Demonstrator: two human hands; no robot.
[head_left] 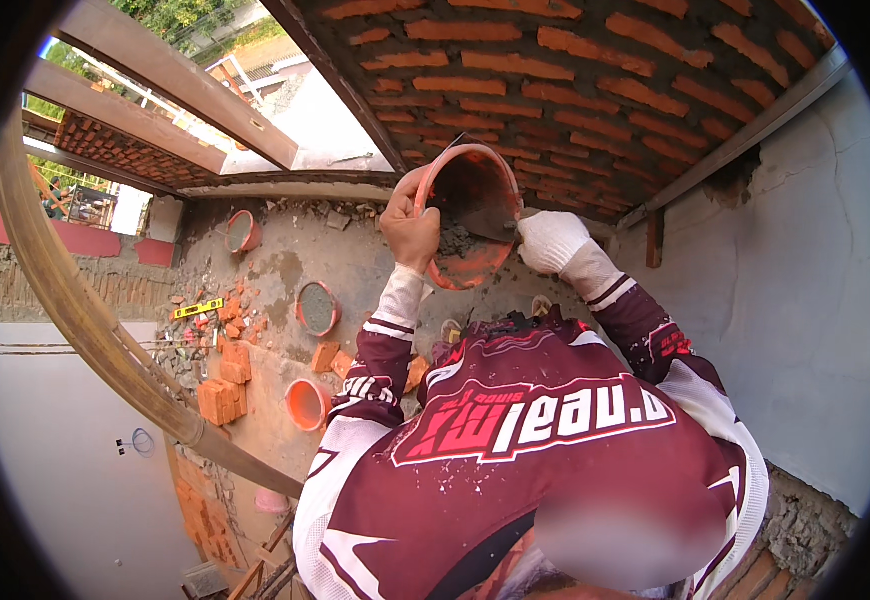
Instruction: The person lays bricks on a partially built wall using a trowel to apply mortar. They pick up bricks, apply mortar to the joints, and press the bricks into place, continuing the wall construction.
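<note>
A tilted orange bucket [470,270] is being held at twelve o'clock.
The bare left hand [411,225] is gripping its rim at nine; the gloved right hand [554,242], near three, is holding a trowel [495,224], its blade reaching inside beside grey mortar [452,241]. A second bucket [333,318] is standing toward eight o'clock.

Brick wall [515,70], cracked pale wall [785,260], stained floor [355,260], brown window frame [175,84]
</note>
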